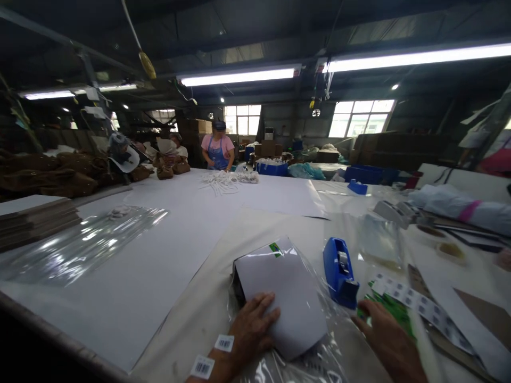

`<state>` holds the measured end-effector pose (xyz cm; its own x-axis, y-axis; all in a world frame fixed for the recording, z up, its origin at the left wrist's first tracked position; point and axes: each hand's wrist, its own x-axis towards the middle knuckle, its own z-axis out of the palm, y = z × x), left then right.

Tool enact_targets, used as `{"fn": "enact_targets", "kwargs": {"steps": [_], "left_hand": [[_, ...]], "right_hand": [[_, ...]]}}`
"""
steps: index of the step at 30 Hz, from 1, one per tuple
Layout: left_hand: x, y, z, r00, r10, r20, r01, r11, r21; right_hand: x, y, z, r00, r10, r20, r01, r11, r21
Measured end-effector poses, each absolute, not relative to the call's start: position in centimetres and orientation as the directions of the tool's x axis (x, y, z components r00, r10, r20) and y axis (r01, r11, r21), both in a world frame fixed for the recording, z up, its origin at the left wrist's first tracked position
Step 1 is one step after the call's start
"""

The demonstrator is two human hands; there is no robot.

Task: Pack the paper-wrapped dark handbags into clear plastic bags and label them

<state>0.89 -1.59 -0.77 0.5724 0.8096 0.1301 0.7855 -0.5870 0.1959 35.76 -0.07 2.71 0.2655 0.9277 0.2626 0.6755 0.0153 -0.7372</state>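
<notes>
My left hand (251, 330) lies flat with fingers spread on a white card-backed packet (285, 292) inside a clear plastic bag (319, 346) on the table. Two barcode stickers (213, 355) sit on my left wrist. My right hand (385, 338) rests to the right of the bag, near a blue tape dispenser (339, 271) and a strip of barcode labels (415, 303) lying over green printed sheets (393, 311). Its fingers are hidden from this angle.
A stack of clear bags (83, 242) and brown boards (35, 218) lie at the left. Tape rolls (439, 239) and wrapped bundles (459, 205) sit at the right. People work at the table's far end beside white cords (223, 181) and brown bags (59, 175).
</notes>
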Motion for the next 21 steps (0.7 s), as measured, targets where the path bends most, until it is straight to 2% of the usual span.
{"fn": "enact_targets", "kwargs": {"steps": [2, 4, 7, 11, 15, 19, 21], "left_hand": [[1.1, -1.7, -0.1, 0.578, 0.801, 0.157, 0.79, -0.597, 0.137], [1.1, -1.7, -0.1, 0.582, 0.792, 0.186, 0.783, -0.607, 0.133], [1.0, -1.7, -0.5, 0.588, 0.779, 0.215, 0.77, -0.621, 0.147], [1.2, -2.2, -0.7, 0.617, 0.729, 0.296, 0.731, -0.67, 0.127], [0.6, -4.2, 0.2, 0.677, 0.648, 0.349, 0.655, -0.747, 0.117], [-1.4, -7.0, 1.6, 0.781, 0.542, 0.309, 0.488, -0.839, 0.239], [-2.4, -8.0, 1.8, 0.818, 0.483, 0.313, 0.429, -0.874, 0.23]], "right_hand": [[31.5, -2.3, 3.7, 0.011, 0.943, 0.332, 0.68, 0.236, -0.694], [27.2, -4.3, 4.0, -0.314, 0.903, 0.294, 0.577, 0.427, -0.696], [23.0, -6.0, 3.4, -0.555, 0.809, 0.192, 0.555, 0.533, -0.639], [22.2, -6.7, 2.4, -0.609, 0.793, 0.017, 0.669, 0.526, -0.525], [23.2, -7.0, 2.2, -0.629, 0.777, -0.008, 0.674, 0.54, -0.504], [24.2, -7.2, 1.9, -0.677, 0.736, 0.018, 0.596, 0.562, -0.573], [24.9, -7.1, 1.6, -0.708, 0.706, 0.03, 0.54, 0.568, -0.621]]}}
